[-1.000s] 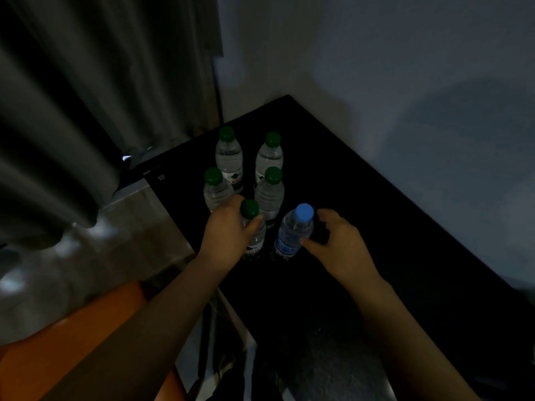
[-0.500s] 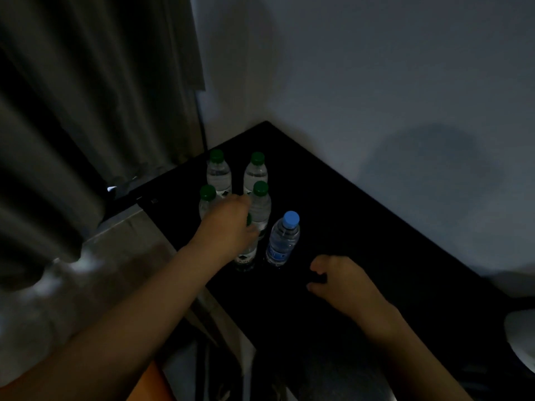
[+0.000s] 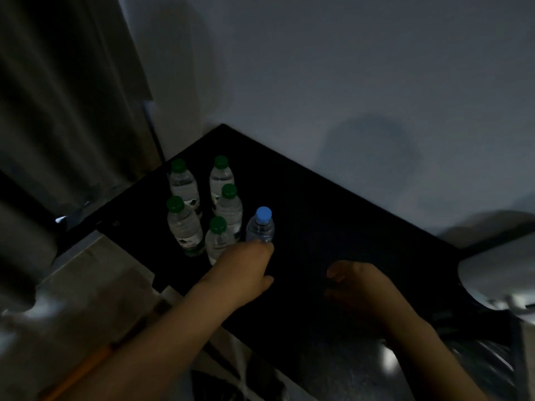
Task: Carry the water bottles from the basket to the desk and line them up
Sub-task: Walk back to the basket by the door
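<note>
Several clear water bottles with green caps (image 3: 183, 224) stand in two short rows on the far left corner of the black desk (image 3: 341, 227). One bottle with a blue cap (image 3: 261, 227) stands at the right end of the group, beside the nearest green-capped bottle (image 3: 217, 238). My left hand (image 3: 243, 270) is just in front of these two, back up, covering their bases; its fingers are hidden. My right hand (image 3: 357, 285) hovers over the bare desk to the right, fingers loosely curled, holding nothing.
A grey curtain (image 3: 63, 117) hangs at the left and a pale wall (image 3: 347, 82) backs the desk. A white rounded object (image 3: 498, 273) sits at the desk's right end. The desk's left edge drops to a pale floor (image 3: 86, 299).
My left hand has come off the top of the nearest green-capped bottle and drawn back toward me, so its cap shows. My right hand has pulled back from the blue-capped bottle.
</note>
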Available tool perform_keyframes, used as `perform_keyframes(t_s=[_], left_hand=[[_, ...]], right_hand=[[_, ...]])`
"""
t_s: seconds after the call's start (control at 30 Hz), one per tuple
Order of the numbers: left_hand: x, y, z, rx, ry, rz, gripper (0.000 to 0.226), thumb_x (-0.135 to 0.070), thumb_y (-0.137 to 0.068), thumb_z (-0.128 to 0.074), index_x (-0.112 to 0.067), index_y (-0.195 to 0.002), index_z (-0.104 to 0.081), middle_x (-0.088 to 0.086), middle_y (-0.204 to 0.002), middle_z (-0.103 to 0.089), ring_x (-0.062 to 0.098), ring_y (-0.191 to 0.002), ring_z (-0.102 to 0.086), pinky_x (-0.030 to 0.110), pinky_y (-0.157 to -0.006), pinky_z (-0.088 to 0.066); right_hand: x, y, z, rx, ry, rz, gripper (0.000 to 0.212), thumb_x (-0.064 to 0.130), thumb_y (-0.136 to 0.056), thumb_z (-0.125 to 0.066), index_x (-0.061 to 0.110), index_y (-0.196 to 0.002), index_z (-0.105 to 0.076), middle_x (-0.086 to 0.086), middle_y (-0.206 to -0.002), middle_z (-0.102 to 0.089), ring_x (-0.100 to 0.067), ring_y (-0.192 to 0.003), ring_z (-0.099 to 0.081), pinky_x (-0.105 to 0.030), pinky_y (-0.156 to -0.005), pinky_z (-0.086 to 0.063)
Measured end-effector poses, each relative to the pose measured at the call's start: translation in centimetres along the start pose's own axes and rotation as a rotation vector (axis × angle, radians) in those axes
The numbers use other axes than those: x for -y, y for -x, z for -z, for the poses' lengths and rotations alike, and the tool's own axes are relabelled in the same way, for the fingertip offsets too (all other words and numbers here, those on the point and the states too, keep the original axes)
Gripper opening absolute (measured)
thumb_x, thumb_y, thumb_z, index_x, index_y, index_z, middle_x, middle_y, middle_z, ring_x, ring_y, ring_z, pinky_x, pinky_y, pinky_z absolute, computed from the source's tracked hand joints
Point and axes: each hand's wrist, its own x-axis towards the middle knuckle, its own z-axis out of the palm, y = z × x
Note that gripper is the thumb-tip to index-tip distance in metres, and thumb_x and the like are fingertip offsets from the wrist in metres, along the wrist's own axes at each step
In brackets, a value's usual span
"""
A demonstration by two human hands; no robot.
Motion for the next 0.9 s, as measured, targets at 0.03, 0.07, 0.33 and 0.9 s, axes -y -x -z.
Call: perform_keyframes(t_s=[0.03, 0.07, 0.33, 0.9], left_hand=[[-0.8, -0.3, -0.2, 0.016, -0.006, -0.015, 0.033, -0.030, -0.090, -0.060, -0.011, -0.116, -0.051, 0.006, -0.110, -0.056, 0.021, -0.099, -0.056, 0.032, -0.081, -0.048], [-1.8, -0.6, -0.4, 0.036, -0.011, -0.033, 0.034, -0.030, -0.090, -0.059, -0.011, -0.117, -0.051, 0.006, -0.112, -0.055, 0.021, -0.100, -0.055, 0.033, -0.083, -0.048], [-11.7, -2.7, -2.3, 0.246, -0.094, -0.202, 0.042, -0.032, -0.091, -0.060, -0.019, -0.128, -0.046, 0.001, -0.123, -0.051, 0.015, -0.106, -0.053, 0.032, -0.091, -0.049], [-36.8, 5.4, -16.6, 0.407, -0.244, -0.693, 0.034, -0.034, -0.086, -0.063, -0.019, -0.115, -0.053, -0.002, -0.115, -0.056, 0.015, -0.100, -0.057, 0.034, -0.088, -0.052]], right_hand=[[-0.5, 0.7, 0.0, -0.010, 0.000, -0.029, 0.032, 0.039, -0.081, -0.069, 0.037, -0.111, -0.056, 0.022, -0.084, -0.049, 0.007, -0.073, -0.050, -0.013, -0.062, -0.042], [-1.0, 1.5, 0.1, -0.022, -0.001, -0.060, 0.033, 0.038, -0.082, -0.068, 0.035, -0.112, -0.057, 0.020, -0.089, -0.053, 0.003, -0.077, -0.054, -0.016, -0.066, -0.045], [-7.0, 11.3, 0.4, -0.184, -0.084, -0.296, 0.029, 0.031, -0.084, -0.066, 0.024, -0.111, -0.060, 0.006, -0.108, -0.066, -0.009, -0.098, -0.062, -0.027, -0.085, -0.052], [-20.6, 39.8, -9.6, -0.486, -0.404, -0.828, 0.034, 0.035, -0.076, -0.074, 0.027, -0.107, -0.064, 0.007, -0.099, -0.067, -0.011, -0.090, -0.063, -0.028, -0.078, -0.051]])
